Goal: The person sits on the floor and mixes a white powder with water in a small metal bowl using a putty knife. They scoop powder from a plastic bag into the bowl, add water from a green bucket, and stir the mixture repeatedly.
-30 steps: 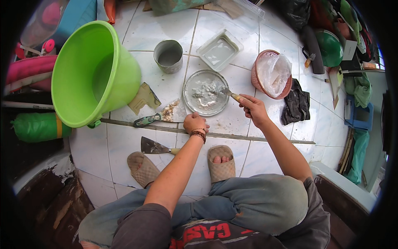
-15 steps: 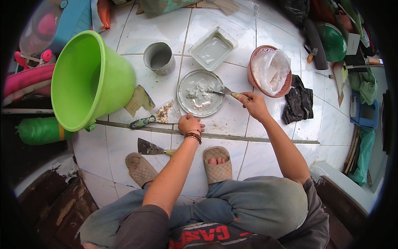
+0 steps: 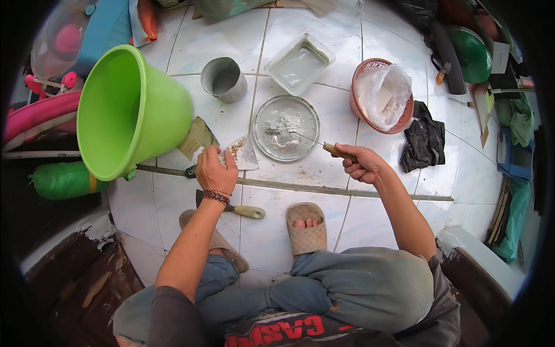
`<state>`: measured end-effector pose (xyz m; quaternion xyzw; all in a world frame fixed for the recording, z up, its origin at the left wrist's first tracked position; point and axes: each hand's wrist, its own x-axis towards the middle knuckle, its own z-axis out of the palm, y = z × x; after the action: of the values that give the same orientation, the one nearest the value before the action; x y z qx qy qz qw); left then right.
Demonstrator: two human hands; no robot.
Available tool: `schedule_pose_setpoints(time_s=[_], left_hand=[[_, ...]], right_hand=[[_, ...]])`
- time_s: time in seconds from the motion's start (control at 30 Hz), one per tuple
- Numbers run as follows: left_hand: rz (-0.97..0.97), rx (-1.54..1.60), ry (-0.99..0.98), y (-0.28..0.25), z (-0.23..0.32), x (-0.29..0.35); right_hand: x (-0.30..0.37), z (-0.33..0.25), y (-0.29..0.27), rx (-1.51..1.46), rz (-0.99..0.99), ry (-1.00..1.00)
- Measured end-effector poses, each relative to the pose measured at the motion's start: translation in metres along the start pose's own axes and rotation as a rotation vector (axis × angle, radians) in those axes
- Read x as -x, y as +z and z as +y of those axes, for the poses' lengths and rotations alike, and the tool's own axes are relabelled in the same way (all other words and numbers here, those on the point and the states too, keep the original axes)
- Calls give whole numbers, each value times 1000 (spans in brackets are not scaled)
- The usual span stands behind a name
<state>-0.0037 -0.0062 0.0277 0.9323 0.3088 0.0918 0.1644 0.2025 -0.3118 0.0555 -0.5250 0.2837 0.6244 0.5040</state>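
My right hand [image 3: 364,163] grips the wooden handle of a putty knife [image 3: 338,152], its thin blade seen nearly edge-on and its tip in pale grey paste. That paste [image 3: 284,122] lies in lumps and powder on a round shallow tray [image 3: 317,141]. My left hand [image 3: 216,172], thumb apart from bent fingers, is over the dark handle of a wide scraper [image 3: 245,155] with a stained blade; the hand hides most of that handle. Below my left wrist lies another scraper [image 3: 250,211] with a pale handle, partly covered by my forearm.
Behind the tray stand a grey cup [image 3: 224,81] and a rectangular plastic tub [image 3: 300,63]. A green bucket [image 3: 165,110] is at left, beside a folded card piece [image 3: 198,137]. To the right are a basket with a plastic bag [image 3: 383,95] and a black bag [image 3: 424,139].
My left hand has moved left from the round tray's front edge to the stained scraper. My right hand has turned the putty knife, so its blade now shows edge-on.
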Motion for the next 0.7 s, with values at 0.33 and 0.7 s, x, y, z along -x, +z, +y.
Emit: schedule_pose_setpoints(time_s=[0.33, 0.7], left_hand=[[-571, -306, 244, -33, -97, -6], [-904, -37, 112, -78, -72, -29]], right_hand=[[-8, 15, 2, -65, -187, 55], [10, 5, 27, 205, 33, -213]])
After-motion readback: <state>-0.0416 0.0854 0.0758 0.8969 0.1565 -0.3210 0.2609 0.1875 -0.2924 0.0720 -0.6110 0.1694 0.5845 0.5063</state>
